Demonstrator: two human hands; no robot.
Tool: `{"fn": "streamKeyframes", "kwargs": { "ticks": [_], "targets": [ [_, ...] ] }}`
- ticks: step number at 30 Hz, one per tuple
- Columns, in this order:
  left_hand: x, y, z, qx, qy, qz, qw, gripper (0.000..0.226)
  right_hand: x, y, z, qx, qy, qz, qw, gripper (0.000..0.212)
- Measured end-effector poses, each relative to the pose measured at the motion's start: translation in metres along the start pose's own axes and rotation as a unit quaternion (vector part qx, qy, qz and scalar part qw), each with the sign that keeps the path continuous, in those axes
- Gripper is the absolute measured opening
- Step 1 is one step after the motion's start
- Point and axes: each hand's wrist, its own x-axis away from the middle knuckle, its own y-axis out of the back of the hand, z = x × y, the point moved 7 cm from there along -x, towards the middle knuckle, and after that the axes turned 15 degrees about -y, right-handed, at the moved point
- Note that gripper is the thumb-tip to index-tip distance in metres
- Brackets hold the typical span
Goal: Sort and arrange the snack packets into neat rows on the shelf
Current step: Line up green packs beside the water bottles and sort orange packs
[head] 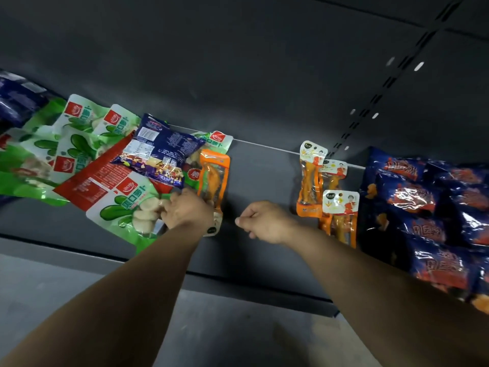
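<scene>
1. Dark grey metal shelf (254,181) with a slotted back panel holds the stock; nearest the front, both forearms reach in over its edge.
2. Left hand (186,209) rests fingers-down in the jumble, on or beside the green-and-white plastic radish packet (124,207); its fingers are hidden, so I cannot tell whether it grips the packet.
3. Right hand (264,222) hovers over bare shelf, fingers curled, holding nothing.
4. Just beside the left hand lies a stray orange clear-windowed packet (213,178); its three matching orange packets (328,192) stand well apart on the right.
5. Advice: lift the stray clear of the pile, not drag it, and lay it parallel beside its kin.
6. Farther back, the blue foil packet (158,154) overlaps the greens and needs pulling next.
</scene>
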Motion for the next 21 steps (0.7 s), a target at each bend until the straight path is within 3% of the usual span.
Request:
{"fn": "streamKeyframes", "kwargs": {
  "ticks": [5,12,15,17,18,21],
  "targets": [
    [-0.002,-0.013,-0.009,0.165,-0.026,0.026,0.986,0.025,-0.006,0.007,-0.003,-0.020,0.005,-0.009,1.000,0.018],
    [-0.001,-0.001,-0.031,0.243,-0.091,0.021,0.966,0.016,-0.019,0.038,-0.020,-0.108,0.004,-0.048,0.993,0.017],
    [-0.001,0.000,-0.047,0.152,-0.168,0.075,0.971,0.017,-0.018,0.072,-0.024,-0.164,0.033,-0.130,0.977,0.020],
    [0.004,0.002,-0.063,-0.012,-0.242,0.120,0.963,0.020,-0.010,0.088,-0.027,-0.177,0.055,-0.176,0.967,0.009],
    [0.008,0.003,-0.074,-0.105,-0.284,0.132,0.944,0.023,-0.005,0.092,-0.027,-0.163,0.068,-0.189,0.966,0.005],
    [0.019,0.004,-0.108,-0.265,-0.385,0.136,0.873,0.022,0.009,0.095,-0.027,-0.008,0.115,-0.227,0.967,0.036]
  ]
}}
